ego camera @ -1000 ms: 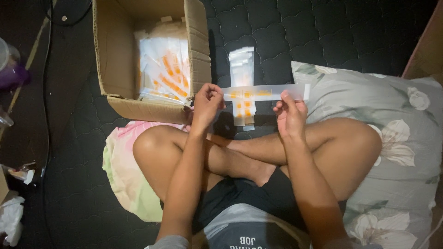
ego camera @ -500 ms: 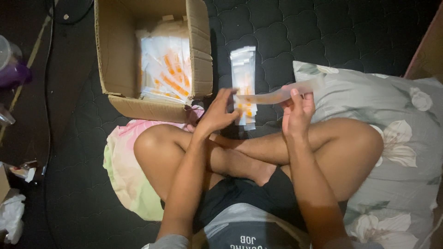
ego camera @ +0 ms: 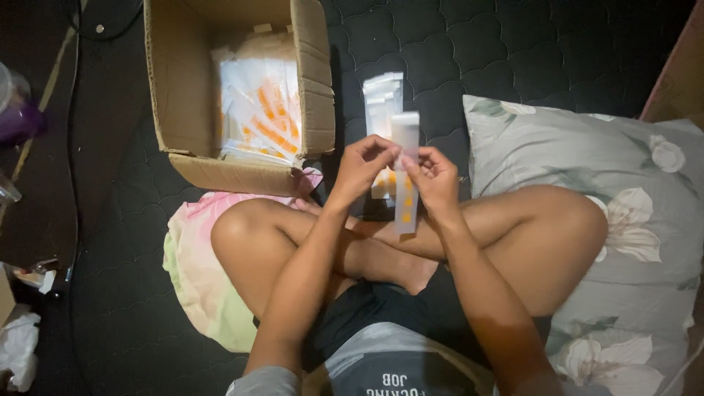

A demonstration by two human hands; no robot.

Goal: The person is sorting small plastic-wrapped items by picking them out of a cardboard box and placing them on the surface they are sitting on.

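1. We see a person sitting cross-legged on a dark quilted mattress, looking down at two bare hands.
2. The left hand and the right hand are close together in the middle, just past the knees.
3. Both hands hold one long, thin clear packet strip with little orange marks on it.
4. The strip stands almost straight up and down, with its top end far from the person and its bottom end hanging near the crossed legs.
5. The fingers of the left hand are closed in a pinch on the left edge of the strip.
6. The right hand's fingers are closed in a pinch on the right edge, so both hands touch the strip at about its middle.
7. Behind the strip, a small pile of the same clear packets lies on the mattress.
8. To the far left sits an open cardboard box with many more white and orange packets inside it.
9. On the right lies a grey pillow with flowers, touching the person's leg.
10. A pink and green cloth lies under the leg on the left.
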